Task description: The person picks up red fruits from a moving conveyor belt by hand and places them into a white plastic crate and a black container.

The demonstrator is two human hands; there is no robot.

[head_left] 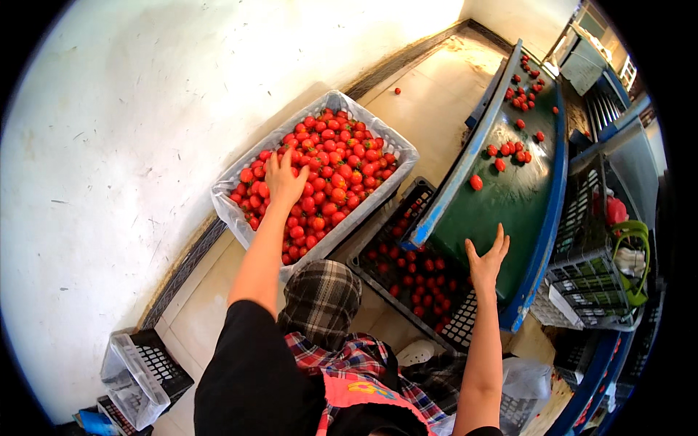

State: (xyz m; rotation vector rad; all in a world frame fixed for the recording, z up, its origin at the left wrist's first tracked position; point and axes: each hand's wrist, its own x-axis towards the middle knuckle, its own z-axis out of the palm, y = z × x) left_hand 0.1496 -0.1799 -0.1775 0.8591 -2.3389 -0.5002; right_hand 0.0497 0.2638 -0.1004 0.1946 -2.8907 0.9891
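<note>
A white crate (398,139) lined with clear plastic is heaped with small red cherry tomatoes (338,178). My left hand (284,182) is over the left part of the heap, fingers spread, with nothing visibly held; whether the fingertips touch the tomatoes I cannot tell. At the near end of a green conveyor belt (469,218), my right hand (488,263) hovers with fingers apart and nothing in it. Several loose tomatoes (509,150) lie farther up the belt. Below the belt's end, a black crate (459,325) holds more tomatoes, partly in shadow.
Blue metal rails (465,178) edge the belt. To the right stands a stacked black basket (589,272) with a green-handled item. Another lined crate (138,374) sits at the lower left by the white wall (109,160). One stray tomato (398,91) lies on the floor.
</note>
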